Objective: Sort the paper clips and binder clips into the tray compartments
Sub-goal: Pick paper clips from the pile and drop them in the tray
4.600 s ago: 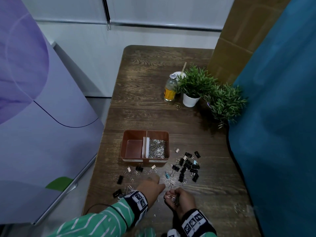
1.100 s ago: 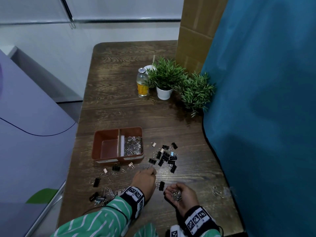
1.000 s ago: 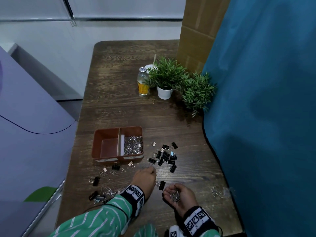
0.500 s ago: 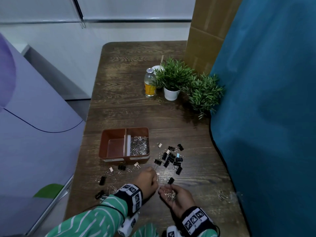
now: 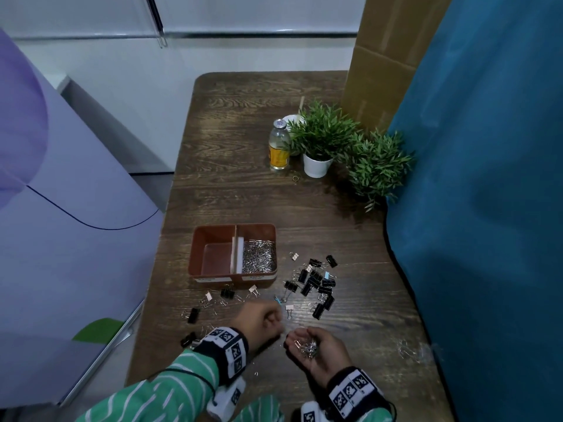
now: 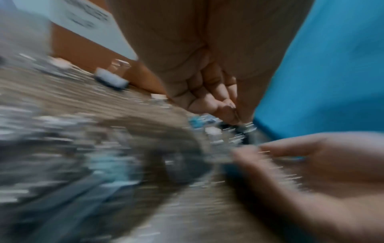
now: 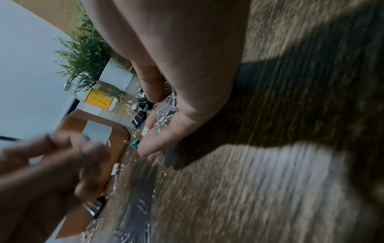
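A brown two-compartment tray (image 5: 195, 263) sits mid-table; its right compartment holds a heap of silver paper clips (image 5: 259, 258), its left compartment (image 5: 217, 258) looks bare. Black binder clips (image 5: 316, 281) lie scattered to the tray's right, with more clips (image 5: 210, 303) in front of it. My right hand (image 5: 307, 348) (image 7: 166, 115) is palm up and cupped, carrying a small pile of paper clips (image 7: 166, 113). My left hand (image 5: 265, 321) (image 6: 234, 113) hovers just left of that palm, fingers curled, thumb and forefinger pinched on what looks like a paper clip; blur hides it.
A glass bottle (image 5: 278, 147) and two potted plants (image 5: 320, 141) (image 5: 377, 166) stand at the back right. A teal curtain (image 5: 487, 208) runs along the table's right edge. A clear wrapper with clips (image 5: 411, 350) lies at the near right.
My left hand has drawn back from the table near the binder clips to the edge of my right palm. The right hand has stayed cupped with its clips.
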